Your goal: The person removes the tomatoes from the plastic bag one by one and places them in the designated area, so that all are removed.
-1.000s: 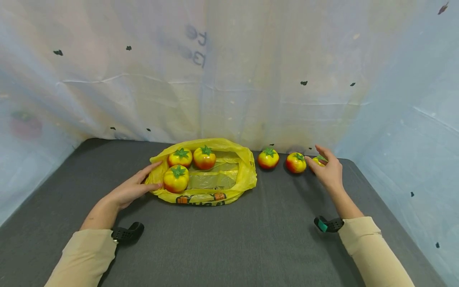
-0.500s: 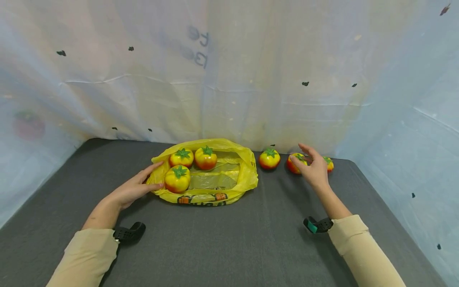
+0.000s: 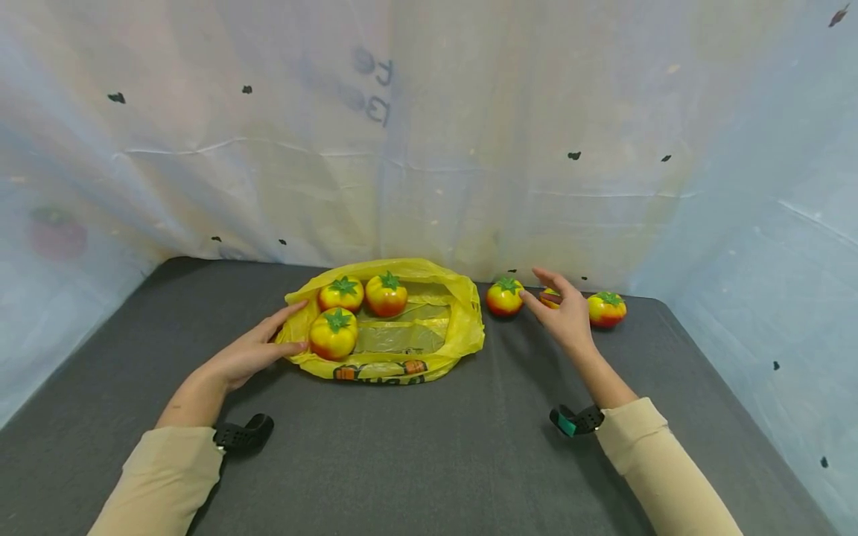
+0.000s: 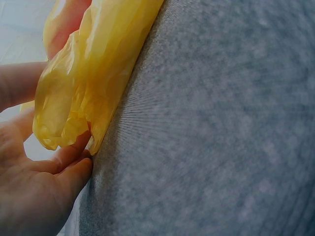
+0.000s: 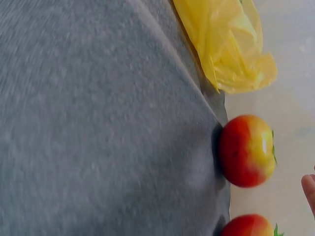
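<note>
A yellow plastic bag [image 3: 382, 372] lies with its mouth spread wide. Inside its left half sit a front tomato [image 3: 334, 333], a back-left tomato [image 3: 341, 294] and a back-right tomato [image 3: 386, 295], all yellow-red with green tops. My left hand [image 3: 248, 356] grips the bag's left rim; in the left wrist view its fingers [image 4: 74, 172] lie against the crumpled plastic. Just right of the nearest loose tomato [image 3: 504, 297], my right hand [image 3: 563, 316] hovers with thumb and fingers apart, holding nothing. A middle loose tomato [image 3: 551, 298] is mostly hidden behind that hand; another tomato [image 3: 606, 310] sits farther right.
Dark grey cloth [image 3: 402, 461] covers the table. A pale plastic sheet [image 3: 469, 149] rises directly behind the bag and the loose tomatoes, and a bluish sheet [image 3: 757, 283] bounds the right side.
My right hand has moved left, from the far-right tomato past the middle one to the tomato nearest the bag. My left hand stays on the bag's rim.
</note>
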A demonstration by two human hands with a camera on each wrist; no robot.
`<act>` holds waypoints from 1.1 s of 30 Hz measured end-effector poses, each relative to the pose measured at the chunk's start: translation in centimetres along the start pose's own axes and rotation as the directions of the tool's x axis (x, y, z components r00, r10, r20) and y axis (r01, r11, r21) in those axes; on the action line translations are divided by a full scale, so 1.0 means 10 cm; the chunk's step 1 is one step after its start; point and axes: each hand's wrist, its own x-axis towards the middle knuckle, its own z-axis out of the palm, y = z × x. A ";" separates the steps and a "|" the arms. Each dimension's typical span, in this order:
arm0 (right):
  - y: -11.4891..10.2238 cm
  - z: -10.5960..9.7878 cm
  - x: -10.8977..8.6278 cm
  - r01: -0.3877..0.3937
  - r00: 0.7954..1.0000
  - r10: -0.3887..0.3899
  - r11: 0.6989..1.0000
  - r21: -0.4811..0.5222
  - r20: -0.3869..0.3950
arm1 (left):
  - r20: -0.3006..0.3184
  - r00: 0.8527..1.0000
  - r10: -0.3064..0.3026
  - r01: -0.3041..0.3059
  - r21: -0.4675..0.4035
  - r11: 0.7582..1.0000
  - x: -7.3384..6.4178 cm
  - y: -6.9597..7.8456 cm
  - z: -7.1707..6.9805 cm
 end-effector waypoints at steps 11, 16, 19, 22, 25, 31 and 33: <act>-0.13 0.21 0.00 -0.018 0.998 0.015 0.998 0.061 0.053 | 0.004 1.000 -0.002 0.002 0.007 1.000 0.01 0.01 0.01; -0.18 0.32 0.00 -0.044 0.997 0.038 0.996 0.079 0.074 | 0.000 1.000 -0.006 0.006 0.013 1.000 0.01 0.01 0.01; -0.20 0.39 0.00 -0.034 0.997 0.028 0.996 0.087 0.077 | 0.001 1.000 0.000 0.000 0.012 1.000 0.01 0.01 0.01; -0.22 0.44 0.00 -0.004 0.997 -0.004 0.994 0.107 0.076 | 0.002 1.000 0.007 -0.007 0.008 1.000 0.00 0.02 0.01; -0.23 0.49 0.00 0.024 0.996 -0.035 0.992 0.127 0.079 | 0.002 1.000 0.013 -0.013 0.005 1.000 0.00 0.02 0.01; -0.27 0.58 0.01 0.031 0.994 -0.043 0.992 0.124 0.100 | 0.003 1.000 0.016 -0.016 0.005 1.000 0.00 0.01 0.01; -0.34 0.60 0.00 0.028 0.993 -0.042 0.991 0.128 0.111 | 0.003 1.000 0.015 -0.015 0.005 1.000 -0.01 0.01 0.01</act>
